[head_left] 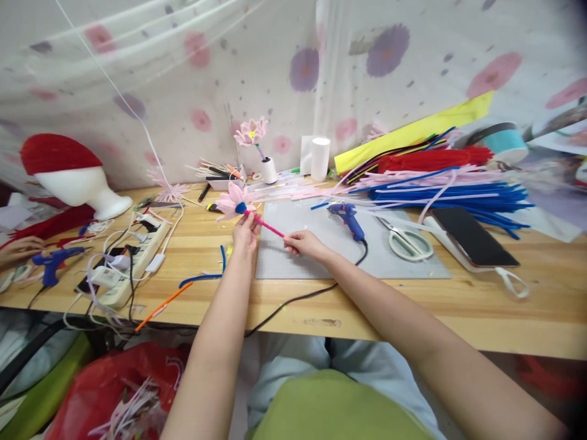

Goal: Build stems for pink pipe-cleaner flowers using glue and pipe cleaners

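I hold a pipe-cleaner flower with pale pink petals, a blue centre and a bright pink stem above the wooden table. My left hand pinches the stem just under the bloom. My right hand pinches the stem's lower end, over the left edge of a grey cutting mat. The stem runs slanted between both hands.
A blue glue gun, scissors and a dark phone lie on or beside the mat. Piles of pipe cleaners fill the back right. A power strip with cables sits left. Another person's hand is at far left.
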Available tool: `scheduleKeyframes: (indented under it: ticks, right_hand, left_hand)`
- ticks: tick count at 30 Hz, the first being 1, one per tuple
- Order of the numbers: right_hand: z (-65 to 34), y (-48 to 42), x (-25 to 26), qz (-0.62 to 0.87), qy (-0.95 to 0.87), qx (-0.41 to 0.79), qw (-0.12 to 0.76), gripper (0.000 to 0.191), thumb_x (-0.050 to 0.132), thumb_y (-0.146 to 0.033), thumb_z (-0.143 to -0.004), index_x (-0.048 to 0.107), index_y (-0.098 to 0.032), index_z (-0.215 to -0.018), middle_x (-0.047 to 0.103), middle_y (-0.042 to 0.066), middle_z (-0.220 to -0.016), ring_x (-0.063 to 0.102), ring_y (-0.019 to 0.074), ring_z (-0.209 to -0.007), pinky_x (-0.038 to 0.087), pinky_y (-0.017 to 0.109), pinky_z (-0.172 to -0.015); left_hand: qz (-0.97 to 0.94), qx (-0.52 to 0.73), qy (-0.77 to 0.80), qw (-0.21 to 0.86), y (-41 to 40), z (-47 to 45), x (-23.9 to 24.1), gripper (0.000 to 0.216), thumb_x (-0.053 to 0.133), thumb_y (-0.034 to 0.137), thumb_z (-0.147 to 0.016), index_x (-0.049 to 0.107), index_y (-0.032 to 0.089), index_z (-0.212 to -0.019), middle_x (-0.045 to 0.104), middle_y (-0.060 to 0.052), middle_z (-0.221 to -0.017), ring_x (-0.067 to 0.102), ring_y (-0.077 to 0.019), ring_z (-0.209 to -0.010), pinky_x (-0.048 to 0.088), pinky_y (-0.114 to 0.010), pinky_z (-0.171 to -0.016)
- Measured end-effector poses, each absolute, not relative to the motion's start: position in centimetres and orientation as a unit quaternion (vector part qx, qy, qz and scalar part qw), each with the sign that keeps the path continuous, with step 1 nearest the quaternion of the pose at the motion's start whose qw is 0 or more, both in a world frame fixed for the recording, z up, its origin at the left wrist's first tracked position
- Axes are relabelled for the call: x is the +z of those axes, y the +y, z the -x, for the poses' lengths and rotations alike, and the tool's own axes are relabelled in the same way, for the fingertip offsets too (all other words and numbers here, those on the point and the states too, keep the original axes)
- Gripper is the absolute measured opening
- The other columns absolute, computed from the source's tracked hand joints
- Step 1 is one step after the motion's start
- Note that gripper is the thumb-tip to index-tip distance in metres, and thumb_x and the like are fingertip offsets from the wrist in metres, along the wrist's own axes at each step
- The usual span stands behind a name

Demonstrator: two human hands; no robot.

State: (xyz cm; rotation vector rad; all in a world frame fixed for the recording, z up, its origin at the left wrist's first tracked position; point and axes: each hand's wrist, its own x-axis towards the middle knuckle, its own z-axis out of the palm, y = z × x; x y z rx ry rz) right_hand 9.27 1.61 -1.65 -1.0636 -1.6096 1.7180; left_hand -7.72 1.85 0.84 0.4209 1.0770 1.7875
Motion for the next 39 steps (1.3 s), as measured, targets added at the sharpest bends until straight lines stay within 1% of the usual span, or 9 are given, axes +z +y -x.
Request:
scheduleKeyframes:
  ticks: [4, 10, 13, 16, 19, 23, 27, 33, 39]
  right_hand:
    - [-9.7, 2.2, -2.2, 0.372, -0.615, 0.643, 0.265, 0.023, 0.055, -0.033, -0.075, 0.058, -0.014, -0.063, 0.056, -0.001, -0.051, 0.047, 0.0056, -0.041, 0.038, 0.018, -0.042]
    - [-9.8, 2.7, -2.7, 0.386, -0.698, 0.519, 0.307, 0.021, 0.052, -0.031, -0.076, 0.058, -0.015, -0.063, 0.054, -0.003, -0.051, 0.043, 0.0044, -0.043, 0.032, 0.016, -0.043]
    - [-9.8, 2.5, -2.3, 0.384, -0.650, 0.591, 0.283, 0.023, 0.051, -0.032, -0.077, 0.056, -0.015, -0.063, 0.052, -0.003, -0.048, 0.046, 0.0060, -0.042, 0.036, 0.018, -0.044]
    - [-10.2, 2.5, -2.0, 0.362, -0.582, 0.674, 0.274, 0.024, 0.050, -0.036, -0.080, 0.057, -0.013, -0.074, 0.061, 0.004, -0.065, 0.054, 0.0087, -0.050, 0.045, 0.022, -0.050]
    - [-10.9, 2.8, -2.4, 0.375, -0.525, 0.687, 0.335, 0.031, 0.045, -0.042, -0.082, 0.055, -0.013, -0.086, 0.063, 0.009, -0.079, 0.057, 0.0100, -0.058, 0.048, 0.024, -0.054]
    - [-11.7, 3.0, -3.4, 0.391, -0.497, 0.652, 0.419, 0.026, 0.047, -0.036, -0.081, 0.056, -0.013, -0.088, 0.061, 0.005, -0.073, 0.053, 0.0080, -0.055, 0.045, 0.022, -0.052]
    - [-12.3, 2.7, -3.7, 0.388, -0.511, 0.637, 0.427, 0.021, 0.059, -0.029, -0.069, 0.062, -0.013, -0.083, 0.061, 0.002, -0.067, 0.049, 0.0057, -0.051, 0.041, 0.020, -0.050]
    - [-13.2, 2.9, -3.3, 0.411, -0.518, 0.642, 0.389, 0.024, 0.067, -0.034, -0.056, 0.061, -0.013, -0.067, 0.062, 0.002, -0.062, 0.049, 0.0070, -0.049, 0.040, 0.022, -0.051]
    - [-13.9, 3.6, -3.9, 0.485, -0.598, 0.480, 0.420, 0.027, 0.062, -0.038, -0.062, 0.051, -0.015, -0.051, 0.052, -0.003, -0.048, 0.042, 0.0062, -0.045, 0.032, 0.020, -0.048]
  left_hand:
    - [-0.188, 0.731, 0.456, 0.471, 1.8, 7.6, 0.8, 0.006, 0.062, 0.011, -0.070, 0.058, 0.014, -0.074, 0.065, -0.001, -0.066, 0.064, -0.0094, -0.067, 0.049, -0.021, -0.069]
    - [-0.184, 0.735, 0.472, 0.451, 1.9, 6.9, 1.0, 0.011, 0.065, 0.015, -0.067, 0.055, 0.014, -0.072, 0.063, 0.000, -0.065, 0.063, -0.0093, -0.064, 0.048, -0.024, -0.070]
    - [-0.203, 0.727, 0.462, 0.465, 1.6, 6.4, 1.5, 0.011, 0.062, 0.022, -0.071, 0.056, 0.015, -0.076, 0.065, -0.002, -0.075, 0.063, -0.0105, -0.067, 0.048, -0.025, -0.069]
    - [-0.214, 0.724, 0.469, 0.459, 1.5, 6.4, 2.0, 0.010, 0.060, 0.024, -0.073, 0.056, 0.016, -0.077, 0.065, -0.003, -0.077, 0.063, -0.0107, -0.067, 0.048, -0.023, -0.065]
    - [-0.236, 0.725, 0.488, 0.425, 1.6, 6.8, 2.4, 0.011, 0.062, 0.024, -0.071, 0.055, 0.015, -0.074, 0.063, -0.001, -0.071, 0.062, -0.0096, -0.064, 0.046, -0.021, -0.063]
    - [-0.288, 0.711, 0.520, 0.376, 2.1, 7.4, 2.9, 0.016, 0.064, 0.026, -0.067, 0.051, 0.016, -0.070, 0.059, 0.001, -0.064, 0.059, -0.0091, -0.058, 0.045, -0.022, -0.060]
    - [-0.369, 0.644, 0.575, 0.344, 2.3, 8.0, 3.4, 0.019, 0.066, 0.025, -0.064, 0.050, 0.016, -0.069, 0.055, 0.003, -0.059, 0.051, -0.0069, -0.047, 0.041, -0.020, -0.051]
    - [-0.497, 0.483, 0.693, 0.200, 2.0, 9.9, 3.2, 0.016, 0.062, 0.021, -0.063, 0.047, 0.018, -0.068, 0.049, 0.005, -0.055, 0.049, -0.0092, -0.048, 0.036, -0.021, -0.050]
    - [-0.569, 0.303, 0.765, -0.012, 0.7, 9.5, 3.9, 0.009, 0.058, 0.024, -0.069, 0.051, 0.019, -0.071, 0.058, -0.001, -0.076, 0.055, -0.0153, -0.069, 0.034, -0.025, -0.057]
